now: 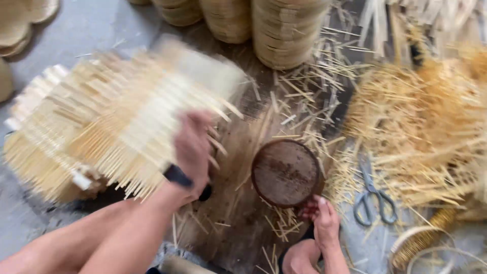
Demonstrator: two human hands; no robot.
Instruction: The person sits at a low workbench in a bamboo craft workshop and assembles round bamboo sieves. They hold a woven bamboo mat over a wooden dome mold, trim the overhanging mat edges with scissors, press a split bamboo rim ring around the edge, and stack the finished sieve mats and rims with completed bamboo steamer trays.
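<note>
1. My left hand (193, 152) presses flat, fingers together, against a woven mat of bamboo strips (116, 122), which is blurred and tilted up at my left.
2. My right hand (322, 218) pinches the lower rim of a round dark wooden disc (285, 172), held just above the wooden worktop (238, 228).
3. Scissors (374, 195) lie right of the disc, beside a heap of loose bamboo slivers (421, 127).
4. Stacked woven baskets (284, 30) stand beyond.
</note>
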